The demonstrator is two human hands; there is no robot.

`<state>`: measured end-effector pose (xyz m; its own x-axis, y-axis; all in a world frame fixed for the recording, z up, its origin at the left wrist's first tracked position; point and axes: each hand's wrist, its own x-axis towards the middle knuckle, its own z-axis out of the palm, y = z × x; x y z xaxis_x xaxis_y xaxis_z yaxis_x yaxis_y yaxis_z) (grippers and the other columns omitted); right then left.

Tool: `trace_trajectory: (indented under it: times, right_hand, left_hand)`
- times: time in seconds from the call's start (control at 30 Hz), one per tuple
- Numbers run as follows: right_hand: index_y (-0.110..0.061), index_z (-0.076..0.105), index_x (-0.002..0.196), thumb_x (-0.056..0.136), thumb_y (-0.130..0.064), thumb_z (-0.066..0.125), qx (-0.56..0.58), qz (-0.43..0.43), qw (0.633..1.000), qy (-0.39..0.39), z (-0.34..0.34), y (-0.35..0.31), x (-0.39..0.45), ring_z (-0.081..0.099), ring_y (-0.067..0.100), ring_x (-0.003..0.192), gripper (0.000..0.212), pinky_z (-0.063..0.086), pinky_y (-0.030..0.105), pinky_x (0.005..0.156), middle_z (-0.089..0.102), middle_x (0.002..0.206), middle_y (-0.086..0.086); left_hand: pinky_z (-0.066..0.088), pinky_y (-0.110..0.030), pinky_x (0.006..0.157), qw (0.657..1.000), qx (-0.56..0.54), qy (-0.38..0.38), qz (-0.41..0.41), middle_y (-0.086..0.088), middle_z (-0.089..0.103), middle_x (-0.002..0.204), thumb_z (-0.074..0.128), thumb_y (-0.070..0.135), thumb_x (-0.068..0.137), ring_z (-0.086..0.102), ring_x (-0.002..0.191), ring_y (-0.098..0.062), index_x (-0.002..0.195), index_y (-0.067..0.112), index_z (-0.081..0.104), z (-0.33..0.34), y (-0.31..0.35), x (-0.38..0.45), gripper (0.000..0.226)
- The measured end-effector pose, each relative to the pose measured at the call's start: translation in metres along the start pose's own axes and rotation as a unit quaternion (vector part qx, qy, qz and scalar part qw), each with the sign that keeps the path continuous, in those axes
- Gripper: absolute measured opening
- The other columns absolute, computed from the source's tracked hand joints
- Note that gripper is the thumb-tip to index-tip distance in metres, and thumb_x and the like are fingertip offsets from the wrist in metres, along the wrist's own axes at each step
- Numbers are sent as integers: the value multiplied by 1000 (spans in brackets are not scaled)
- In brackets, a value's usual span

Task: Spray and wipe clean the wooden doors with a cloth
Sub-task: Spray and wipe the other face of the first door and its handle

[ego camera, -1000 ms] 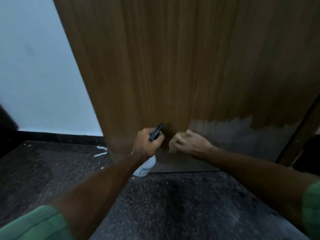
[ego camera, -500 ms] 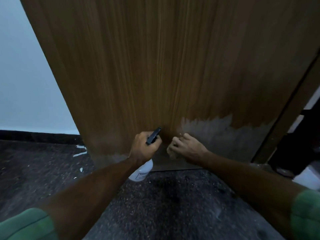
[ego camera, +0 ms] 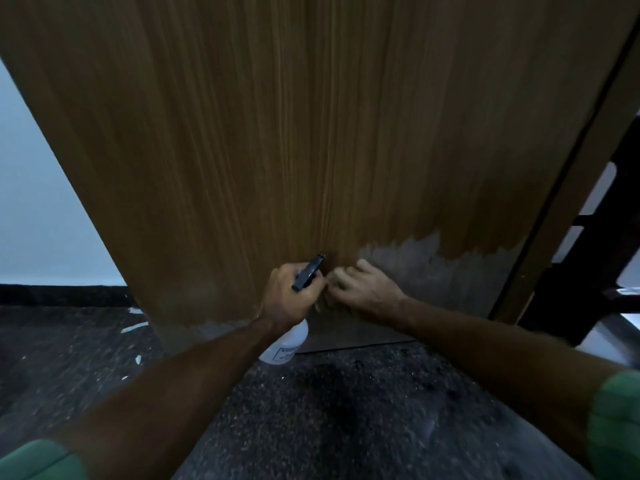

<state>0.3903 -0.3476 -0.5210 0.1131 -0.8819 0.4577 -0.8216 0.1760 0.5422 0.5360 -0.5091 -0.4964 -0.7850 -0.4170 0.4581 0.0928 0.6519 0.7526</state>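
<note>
Head view: left hand (ego camera: 289, 296) grips spray bottle (ego camera: 285, 344) near door (ego camera: 311, 133) bottom edge. Right hand (ego camera: 363, 289) clutches cloth (ego camera: 332, 282), pressed on door just beside bottle. Floor (ego camera: 329, 410) below.

— What's in front of you?

— The wooden door (ego camera: 311, 133): brown, with vertical grain, and a grey patch along its lower right part.

— And the bottle?

— My spray bottle (ego camera: 285, 344) is white and labelled, with a dark trigger head tilted toward the door, low near its bottom edge.

— The cloth?

— The cloth (ego camera: 334, 284) is pale and bunched against the door, just right of the bottle, mostly hidden.
</note>
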Motion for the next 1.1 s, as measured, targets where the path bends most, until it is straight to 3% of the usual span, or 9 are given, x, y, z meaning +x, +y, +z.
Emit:
trace_trajectory:
  times: [0.13, 0.37, 0.53, 0.6, 0.77, 0.87, 0.97, 1.03, 1.1]
  right_hand:
    - [-17, 65, 110, 88, -15, 69, 26, 223, 963, 150, -18, 15, 15, 60, 23, 82, 23, 43, 42, 73, 61, 108, 11]
    - [-25, 70, 112, 85, -21, 72, -9, -9, 999, -47, 8, 17, -38, 59, 22, 87, 27, 36, 40, 79, 59, 115, 8]
    - [-17, 63, 114, 85, -14, 65, 54, 275, 944, 176, -22, 35, -19, 57, 26, 91, 29, 42, 42, 76, 60, 113, 14]
    - [-19, 61, 113, 89, -17, 67, 33, 231, 959, 161, -14, 36, -33, 57, 29, 90, 25, 42, 42, 75, 59, 113, 17]
    - [-22, 62, 117, 77, -24, 83, 11, 25, 997, -66, 20, 36, -88, 56, 28, 88, 45, 36, 42, 79, 55, 118, 12]
    - [-16, 63, 119, 79, -15, 78, 18, 150, 988, 43, -6, 46, -64, 56, 29, 86, 43, 41, 42, 76, 57, 113, 14]
    - [-12, 67, 107, 83, -11, 69, 30, 293, 939, 176, -32, 59, -36, 52, 26, 83, 24, 43, 40, 71, 56, 107, 15]
    - [-15, 68, 106, 90, -15, 63, 14, 216, 962, 167, -23, 64, -50, 54, 27, 81, 17, 43, 40, 69, 59, 107, 16]
    - [-19, 66, 111, 93, -20, 65, 25, 80, 994, 70, -2, 64, -79, 56, 27, 80, 18, 44, 39, 69, 60, 108, 14]
  left_hand:
    - [40, -48, 52, 1000, -4, 20, -4, -16, 62, 60, 60, 44, 84, 58, 55, -36, 67, 2, 63, 10, -3, 5, 46]
    - [48, -51, 55, 1000, 7, -5, -9, -12, 63, 59, 56, 46, 86, 60, 55, -32, 66, 5, 63, 27, 4, 3, 46]
    - [47, -53, 57, 1000, 3, 11, -20, -17, 64, 62, 56, 48, 82, 62, 59, -37, 66, 2, 63, 40, 16, 7, 49]
    - [48, -53, 57, 1000, 0, 6, -22, -16, 64, 62, 57, 46, 82, 62, 59, -37, 66, 3, 64, 43, 21, 10, 46]
    - [53, -51, 61, 999, 12, -43, -22, -6, 68, 62, 59, 39, 84, 66, 60, -29, 67, 10, 68, 37, 41, 10, 35]
    - [53, -54, 56, 999, 11, -25, -25, -16, 67, 65, 55, 49, 82, 64, 58, -38, 71, 2, 67, 34, 52, 15, 49]
    - [51, -55, 51, 1000, 11, -11, -23, -20, 67, 66, 55, 52, 80, 62, 58, -42, 74, -1, 66, 40, 59, 19, 55]
    - [49, -55, 51, 1000, 12, -22, -13, -21, 65, 65, 57, 48, 82, 61, 58, -43, 72, -3, 64, 48, 63, 18, 52]
    - [49, -55, 54, 999, 18, -34, -13, -19, 65, 63, 58, 44, 83, 61, 58, -40, 70, -2, 64, 58, 67, 22, 48]
